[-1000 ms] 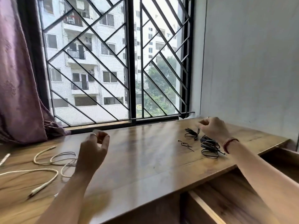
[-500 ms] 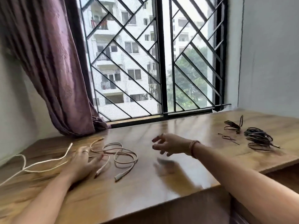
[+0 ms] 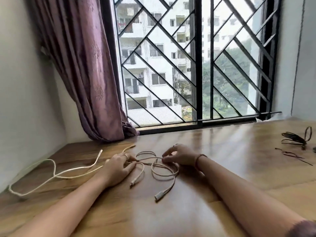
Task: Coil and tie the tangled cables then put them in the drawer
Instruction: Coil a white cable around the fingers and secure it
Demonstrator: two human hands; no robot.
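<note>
The tangled cream cable is laid on the wooden counter, directly between the 2 hands. The left hand is placed on the left part of the tangle, with its fingers curled down where several strands cross; a strand seems to be pinched there, but the contact is partly hidden. The right hand is set on the right part, and its fingertips are drawn close together on the upper loop, apparently nipping it. The loops are spread sideways, from one hand to the other, so the long axis of the tangle runs left to right. 2 plug ends are pointed toward the near edge, clear of both hands. Both hands are about equally near; the left one is nearer to the long loose tail, which is trailed far to the left across the counter.

The cable is thin, round and limp, with a matt, perhaps braided, cover; its plugs are small stiff cylinders. It is judged that it will slide easily on the glossy, hard wood. The coiling is not yet begun, and the tail must probably be drawn in first.

At the far right, well apart, dark coiled cables and thin dark ties are seen. No drawer is visible.
</note>
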